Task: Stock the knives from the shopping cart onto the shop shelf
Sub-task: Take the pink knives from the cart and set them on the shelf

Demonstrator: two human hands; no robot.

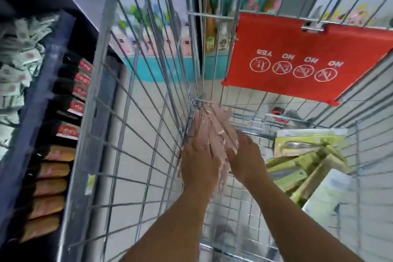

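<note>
Inside wire-mesh cart (136,134), 2 hands around blurred pink flat packs (214,130).

One head-worn wide-angle view looks steeply down into the wire shopping cart (136,125) from close above, with the shop shelf (42,95) along its left edge.

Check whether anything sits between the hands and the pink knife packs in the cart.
Nothing visible does: the left hand and right hand already touch the pink knife packs in the wire cart's corner.
</note>
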